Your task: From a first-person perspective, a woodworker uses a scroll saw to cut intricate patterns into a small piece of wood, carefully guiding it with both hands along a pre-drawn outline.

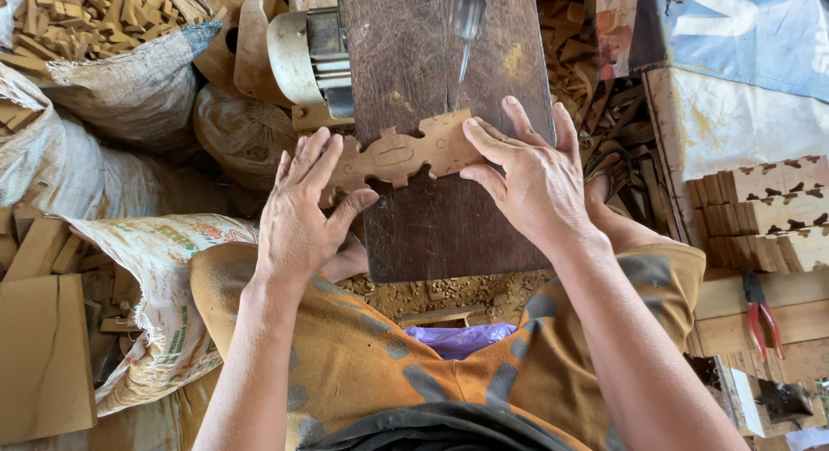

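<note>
A flat ornamental wooden cut-out with scalloped edges lies across a dark wooden saw table. My left hand presses on its left end, thumb under the edge. At its right end my right hand holds it down with fingers spread. A thin vertical saw blade, blurred, stands just beyond the piece near its top edge. A cream motor housing sits at the table's left side.
Sacks full of wood offcuts stand at the left. Stacked cut-out pieces and red-handled pliers rest on planks at the right. Sawdust and chips lie below the table, above my orange trousers.
</note>
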